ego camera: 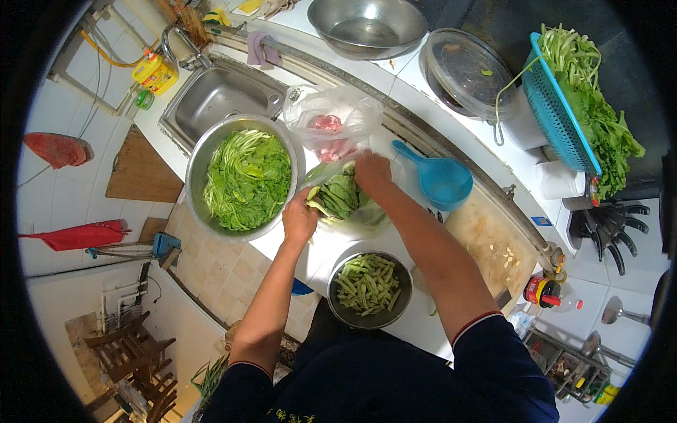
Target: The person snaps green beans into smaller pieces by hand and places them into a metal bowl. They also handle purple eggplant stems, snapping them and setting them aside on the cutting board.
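On the white counter, a clear plastic bag point(370, 214) holds whole green beans point(338, 195). My left hand point(300, 218) grips the near-left side of this bag, with pale green bean pieces beside its fingertips. Curled at the bag's far right side is my right hand point(374, 173); its fingertips are partly hidden, and it seems to pinch the plastic. Close to my body stands a metal bowl point(407, 304) of broken bean pieces point(368, 284). A large steel basin point(197, 211) full of leafy greens point(248, 182) is to the left of my left hand.
Behind the bean bag lies another plastic bag point(359, 103) with raw meat point(325, 123). A blue ladle point(447, 182) and a cutting board point(489, 238) with garlic cloves lie to the right. The steel sink point(227, 87) is far left. A blue basket point(560, 121) of greens leans at right.
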`<state>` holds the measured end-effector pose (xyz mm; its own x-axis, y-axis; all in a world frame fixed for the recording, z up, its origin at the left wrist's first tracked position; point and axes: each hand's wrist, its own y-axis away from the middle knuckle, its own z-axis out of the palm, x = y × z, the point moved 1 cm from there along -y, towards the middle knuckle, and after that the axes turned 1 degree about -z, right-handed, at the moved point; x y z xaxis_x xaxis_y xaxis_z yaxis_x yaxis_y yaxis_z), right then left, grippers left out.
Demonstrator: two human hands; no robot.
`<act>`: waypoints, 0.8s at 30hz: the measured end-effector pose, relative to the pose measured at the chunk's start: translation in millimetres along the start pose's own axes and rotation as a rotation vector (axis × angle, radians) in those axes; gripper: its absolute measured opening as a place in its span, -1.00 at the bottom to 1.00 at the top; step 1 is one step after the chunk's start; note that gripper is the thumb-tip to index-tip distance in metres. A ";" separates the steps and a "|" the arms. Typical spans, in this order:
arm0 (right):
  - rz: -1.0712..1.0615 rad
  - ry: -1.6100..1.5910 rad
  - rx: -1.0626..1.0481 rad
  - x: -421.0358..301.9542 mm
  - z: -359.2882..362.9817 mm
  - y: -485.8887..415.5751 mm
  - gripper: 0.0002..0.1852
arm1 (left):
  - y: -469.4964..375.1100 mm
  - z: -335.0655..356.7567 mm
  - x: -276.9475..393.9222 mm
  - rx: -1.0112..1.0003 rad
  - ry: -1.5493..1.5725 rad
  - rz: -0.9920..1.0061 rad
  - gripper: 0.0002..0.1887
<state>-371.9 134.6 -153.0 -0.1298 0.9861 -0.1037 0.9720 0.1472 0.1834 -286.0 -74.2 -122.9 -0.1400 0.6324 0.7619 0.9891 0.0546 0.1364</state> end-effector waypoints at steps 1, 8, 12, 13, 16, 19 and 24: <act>0.020 0.042 0.086 1.8 4.0 -3.1 -0.79 | -0.6 -2.2 0.9 0.025 -0.026 0.022 -0.72; 0.104 0.009 -0.199 11.2 21.4 -23.7 -0.73 | 11.5 13.3 -10.5 0.087 -0.045 0.046 -0.63; 0.092 -0.072 -0.214 13.6 21.9 -28.8 -0.72 | 10.1 4.3 9.7 0.308 -0.070 0.246 -0.43; 0.097 -0.093 -0.193 14.9 23.8 -29.2 -0.71 | 8.8 4.8 13.8 0.380 -0.103 0.347 -0.40; 0.061 -0.131 -0.256 20.1 19.5 -29.9 -0.66 | 2.7 9.1 21.2 0.245 -0.195 0.249 -0.25; 0.015 -0.253 -0.366 30.7 25.5 -31.2 -0.62 | -12.1 16.0 18.2 0.258 -0.265 0.272 -0.18; -0.056 -0.323 -0.279 39.7 46.2 -25.1 -0.55 | -27.4 -3.8 34.1 0.350 -0.268 0.295 -0.17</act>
<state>-392.4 166.4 -206.9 -0.0699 0.9079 -0.4134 0.8691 0.2588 0.4215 -318.0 -57.0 -98.3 0.1178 0.8329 0.5407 0.9469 0.0698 -0.3138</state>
